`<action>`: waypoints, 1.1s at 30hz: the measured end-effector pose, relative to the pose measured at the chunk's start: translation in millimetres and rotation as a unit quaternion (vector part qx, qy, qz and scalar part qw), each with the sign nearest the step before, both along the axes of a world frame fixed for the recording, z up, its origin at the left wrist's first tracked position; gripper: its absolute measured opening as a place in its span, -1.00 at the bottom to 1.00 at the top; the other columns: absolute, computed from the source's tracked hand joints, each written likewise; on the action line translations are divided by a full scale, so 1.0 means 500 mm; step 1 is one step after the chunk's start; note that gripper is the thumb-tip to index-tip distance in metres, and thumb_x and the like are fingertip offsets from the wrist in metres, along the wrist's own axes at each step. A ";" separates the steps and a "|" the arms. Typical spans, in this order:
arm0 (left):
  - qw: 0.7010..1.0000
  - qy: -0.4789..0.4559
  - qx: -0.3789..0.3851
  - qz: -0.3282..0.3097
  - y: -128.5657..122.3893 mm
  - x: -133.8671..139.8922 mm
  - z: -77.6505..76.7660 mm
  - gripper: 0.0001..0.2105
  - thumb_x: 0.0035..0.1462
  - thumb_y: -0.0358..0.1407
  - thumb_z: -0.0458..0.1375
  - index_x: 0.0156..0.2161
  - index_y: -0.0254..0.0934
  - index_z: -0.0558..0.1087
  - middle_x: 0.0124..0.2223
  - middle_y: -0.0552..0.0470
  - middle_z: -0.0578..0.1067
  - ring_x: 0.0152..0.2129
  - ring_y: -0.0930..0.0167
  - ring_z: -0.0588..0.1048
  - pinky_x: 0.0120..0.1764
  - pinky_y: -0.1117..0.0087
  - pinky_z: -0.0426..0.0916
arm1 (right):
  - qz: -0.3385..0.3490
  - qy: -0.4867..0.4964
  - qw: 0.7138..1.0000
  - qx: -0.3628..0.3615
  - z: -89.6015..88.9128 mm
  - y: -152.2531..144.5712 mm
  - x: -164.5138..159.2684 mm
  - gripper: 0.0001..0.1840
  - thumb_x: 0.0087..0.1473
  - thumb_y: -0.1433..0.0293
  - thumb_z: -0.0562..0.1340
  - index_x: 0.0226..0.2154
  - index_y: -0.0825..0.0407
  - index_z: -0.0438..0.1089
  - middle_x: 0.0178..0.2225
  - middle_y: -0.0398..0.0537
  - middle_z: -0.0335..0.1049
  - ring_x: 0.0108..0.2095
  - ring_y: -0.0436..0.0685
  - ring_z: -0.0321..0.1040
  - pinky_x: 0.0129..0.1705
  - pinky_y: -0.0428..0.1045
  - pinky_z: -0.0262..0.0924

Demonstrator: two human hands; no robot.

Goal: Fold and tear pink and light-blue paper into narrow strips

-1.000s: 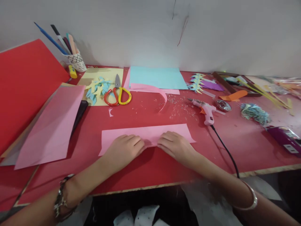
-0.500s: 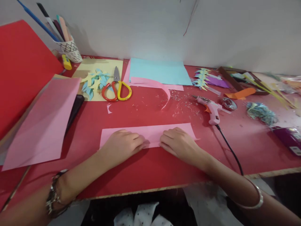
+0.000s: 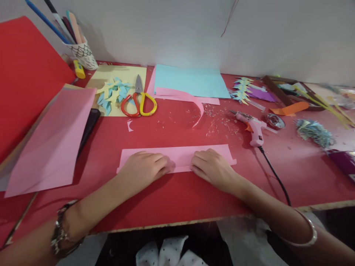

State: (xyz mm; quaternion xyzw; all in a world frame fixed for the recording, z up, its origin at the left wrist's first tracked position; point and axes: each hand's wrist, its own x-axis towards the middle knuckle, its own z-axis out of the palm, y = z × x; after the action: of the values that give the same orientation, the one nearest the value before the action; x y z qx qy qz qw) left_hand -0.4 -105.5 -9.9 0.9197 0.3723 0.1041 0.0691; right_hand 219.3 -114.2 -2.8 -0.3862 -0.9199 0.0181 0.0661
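A strip of pink paper lies lengthwise before me on the red table, with a narrow fold along its near edge. On its left half my left hand is closed, fingers curled and thumb at the near edge. My right hand grips the same edge further right, its fingers bent over the paper. Between the two hands a stretch of the paper shows; the thumbs are partly hidden. At the right end a small flap of the fold sticks out.
Scissors rest on yellow paper among cut scraps. A pink glue gun with a black cord lies to the right. Blue paper is at the back, a pen cup back left, and a pink sheet at left.
The view has shifted slightly, so the table things sit a little further right. Both hands stay on the pink paper; the fold's flap at the right end now shows more plainly.
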 end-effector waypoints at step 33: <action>0.994 -0.028 0.062 0.085 -0.076 -0.047 -0.006 -0.62 0.22 -0.21 -0.21 -0.37 -0.25 0.44 -0.42 0.06 0.53 -0.51 0.45 0.47 -0.48 0.47 0.24 | 0.099 -0.009 0.995 0.028 -0.003 0.006 -0.061 -0.66 0.15 0.37 -0.05 -0.55 0.06 0.29 -0.58 -0.13 0.28 -0.56 -0.02 0.12 -0.45 -0.06 -0.15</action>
State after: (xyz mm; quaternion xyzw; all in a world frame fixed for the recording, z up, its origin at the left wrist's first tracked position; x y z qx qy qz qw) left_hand -24.1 -143.4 -12.8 0.8837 0.4402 0.1587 0.0129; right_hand 188.9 -111.2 -4.1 -0.2911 -0.9544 -0.0047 0.0662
